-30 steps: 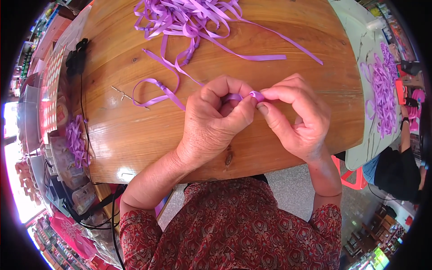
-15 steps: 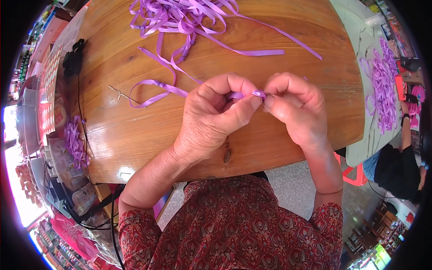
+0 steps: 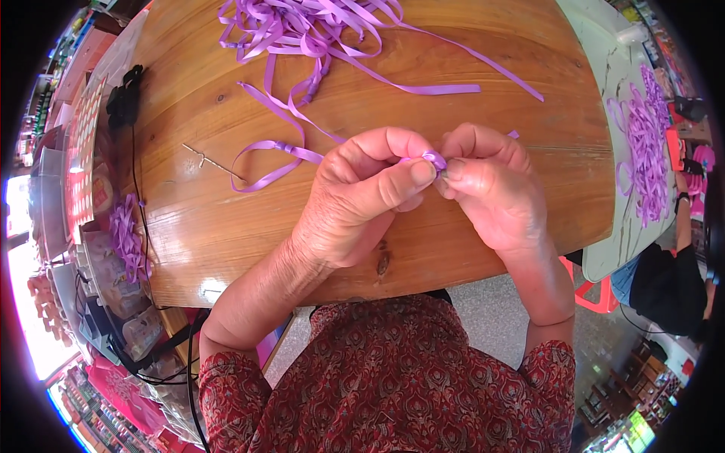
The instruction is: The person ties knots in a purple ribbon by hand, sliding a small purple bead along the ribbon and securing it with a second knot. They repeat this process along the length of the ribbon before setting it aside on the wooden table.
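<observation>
Pinching a small folded piece of shiny purple ribbon (image 3: 434, 159) between thumb and fingertips, the left hand (image 3: 362, 200) and right hand (image 3: 491, 189) meet above the near half of the round wooden table (image 3: 226, 226). Its loose tail (image 3: 264, 162) trails left across that table toward a thin metal needle (image 3: 211, 161), while a tangled heap of purple ribbon strips (image 3: 317, 26) lies at the table's far edge.

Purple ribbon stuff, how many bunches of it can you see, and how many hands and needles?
Loose purple ribbon pile on the wooden table: 1
Purple ribbon heap on the pale table: 1
Purple ribbon bunch at the left: 1
Folded ribbon piece pinched by the left hand and right hand: 1
Hands: 2
Needle: 1
Total: 7
</observation>
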